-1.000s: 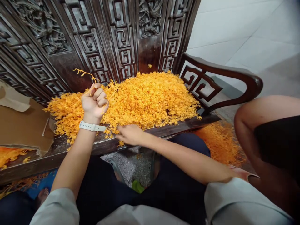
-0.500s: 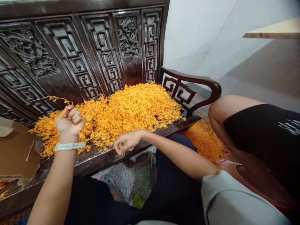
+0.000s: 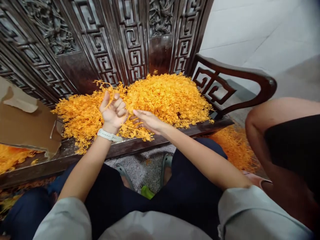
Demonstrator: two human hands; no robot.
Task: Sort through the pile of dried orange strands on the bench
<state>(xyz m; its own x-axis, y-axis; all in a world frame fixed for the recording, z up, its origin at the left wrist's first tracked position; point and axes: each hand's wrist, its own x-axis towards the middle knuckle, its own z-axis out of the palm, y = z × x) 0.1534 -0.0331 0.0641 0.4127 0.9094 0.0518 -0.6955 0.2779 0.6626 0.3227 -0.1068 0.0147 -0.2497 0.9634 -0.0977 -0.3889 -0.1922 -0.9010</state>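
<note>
My left hand (image 3: 113, 108), with a pale watch band on the wrist, is palm up with curled fingers around a thin orange branched strand (image 3: 103, 83). The strand's end sticks up past the thumb, and another thin piece trails below the fingers. Close to its right is my right hand (image 3: 147, 120), fingers stretched toward the left palm and apart, slightly blurred. Whether its fingertips touch a strand cannot be made out. Behind and below both hands spreads a big heap of orange branched pieces (image 3: 167, 96), lying on the dark wooden bench (image 3: 120, 148).
A carved backrest (image 3: 165, 53) rises behind the heap, with a curved armrest (image 3: 250, 75) at right. At left stands a cardboard box (image 3: 27, 120). More orange strands (image 3: 232, 148) lie low at right, beside another person's bent leg (image 3: 260, 126).
My right hand has risen from the bench edge to my left hand, and its fingers have spread. My left hand still has the strand. The view has shifted, so the scene sits differently.
</note>
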